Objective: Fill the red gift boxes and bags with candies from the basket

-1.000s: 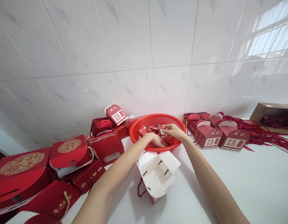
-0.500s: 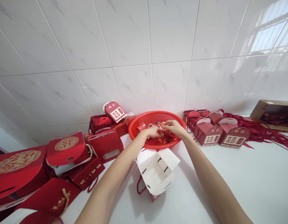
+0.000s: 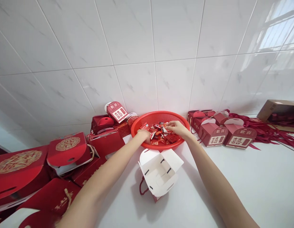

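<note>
A red plastic basket (image 3: 158, 114) holds a heap of small wrapped candies (image 3: 158, 134), mostly in red wrappers. At the basket's left side, my left hand (image 3: 144, 135) dips among the candies, its fingers mostly hidden behind the back of the hand. Over the right part of the heap, my right hand (image 3: 176, 127) has thumb and fingers pinched together at a wrapped candy. Just in front of the basket, an open gift box (image 3: 158, 177) shows its white inside, its flaps spread and a dark red cord handle hanging at its left.
Red gift boxes (image 3: 68, 145) crowd the left side, some with gold rope handles. Closed double-happiness boxes (image 3: 239, 136) stand right of the basket, beside a pile of dark red ribbons (image 3: 268, 133) and a cardboard box (image 3: 277, 109). A tiled wall (image 3: 175, 82) rises behind.
My left hand has moved left within the basket, uncovering more candies. My right hand stays near the same spot, its fingers closer together. The open box has hardly moved.
</note>
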`<state>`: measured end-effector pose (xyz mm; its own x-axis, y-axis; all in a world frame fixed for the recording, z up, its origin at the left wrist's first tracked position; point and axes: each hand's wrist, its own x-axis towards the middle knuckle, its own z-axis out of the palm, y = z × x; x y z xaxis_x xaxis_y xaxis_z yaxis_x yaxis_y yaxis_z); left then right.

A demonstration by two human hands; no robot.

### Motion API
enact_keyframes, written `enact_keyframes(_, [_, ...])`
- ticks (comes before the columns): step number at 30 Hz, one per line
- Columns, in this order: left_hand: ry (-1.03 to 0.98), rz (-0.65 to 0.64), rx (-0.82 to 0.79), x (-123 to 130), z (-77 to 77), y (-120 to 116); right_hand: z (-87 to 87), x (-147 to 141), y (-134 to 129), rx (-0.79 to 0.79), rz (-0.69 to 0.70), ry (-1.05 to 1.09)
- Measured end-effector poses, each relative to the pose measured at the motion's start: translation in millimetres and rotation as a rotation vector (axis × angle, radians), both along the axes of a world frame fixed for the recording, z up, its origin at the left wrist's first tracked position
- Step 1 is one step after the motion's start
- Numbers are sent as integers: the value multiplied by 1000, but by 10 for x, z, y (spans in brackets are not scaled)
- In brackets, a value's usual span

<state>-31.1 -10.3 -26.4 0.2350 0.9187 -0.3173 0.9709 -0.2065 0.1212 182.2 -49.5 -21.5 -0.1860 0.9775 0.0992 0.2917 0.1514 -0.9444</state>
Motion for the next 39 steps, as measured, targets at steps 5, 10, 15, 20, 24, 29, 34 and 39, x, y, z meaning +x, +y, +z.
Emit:
enact_keyframes(5, [43,14,-97,62,-19,-18,26,-12,-36,1,-16,-19])
enact_keyframes(10, [-199,6,-74,-46,103,-24,19,-22,-37,9,-34,-28])
enact_keyframes(15, [-691,111,-12,-42,128,-19,41,-18,-57,-13,-15,-9])
enact_keyframes(20, [-1028,128,-63,-55,142,-27,50,-34,-71,-88,-37,70])
enact_keyframes(24, [-1144,10,-131,-1,163,-53,3,-39,-45,-117,44,172])
enact_keyframes(29, [-1124,-49,-105,105,190,57,16,-27,-51,-64,51,184])
enact_keyframes(34, [-701,55,45,83,119,266,72,-27,-90,-63,3,221])
enact_keyframes(39, [-565,88,-10,30,-56,329,105,-37,-101,-42,-74,224])
